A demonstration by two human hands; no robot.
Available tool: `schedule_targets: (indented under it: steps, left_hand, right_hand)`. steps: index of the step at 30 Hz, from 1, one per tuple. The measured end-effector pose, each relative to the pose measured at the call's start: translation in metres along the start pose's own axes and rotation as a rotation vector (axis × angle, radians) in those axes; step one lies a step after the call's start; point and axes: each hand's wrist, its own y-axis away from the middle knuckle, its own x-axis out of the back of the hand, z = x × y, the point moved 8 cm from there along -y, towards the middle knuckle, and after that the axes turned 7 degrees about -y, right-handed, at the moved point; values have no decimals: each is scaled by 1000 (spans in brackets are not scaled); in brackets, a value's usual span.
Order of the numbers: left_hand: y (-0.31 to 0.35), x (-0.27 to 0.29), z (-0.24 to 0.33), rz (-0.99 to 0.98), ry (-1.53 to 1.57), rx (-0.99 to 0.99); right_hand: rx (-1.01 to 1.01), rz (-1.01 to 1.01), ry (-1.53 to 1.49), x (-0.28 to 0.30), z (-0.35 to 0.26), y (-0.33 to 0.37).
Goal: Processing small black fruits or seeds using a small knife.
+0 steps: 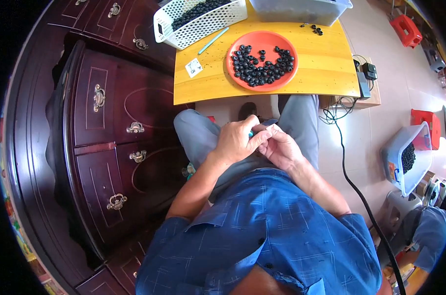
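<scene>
Above my lap, in front of the table edge, my left hand and my right hand are together, fingertips meeting. The left fingers curl closed around a small teal thing; only a bit of it shows, so its kind is unclear. My right thumb and fingers are pinched beside it, and whatever they hold is hidden. Beyond the hands, a round orange-red plate rests on the table, carrying many small black ring-like pieces spread mostly around its near half.
On the yellow table are a white perforated basket of black pieces, a clear bin, a teal stick and a white card. A dark cabinet flanks the left; a black cable runs along the right.
</scene>
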Motion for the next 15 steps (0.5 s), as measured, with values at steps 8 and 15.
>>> schedule_targets:
  steps: [8,15]
  left_hand:
    - [-16,13,-3,-36,123,-25]
    - [-81,112,-59,191,-35,112]
  right_hand:
    - [16,27,174,8,-9,-5]
    - [317,76,708,-25,-56,0]
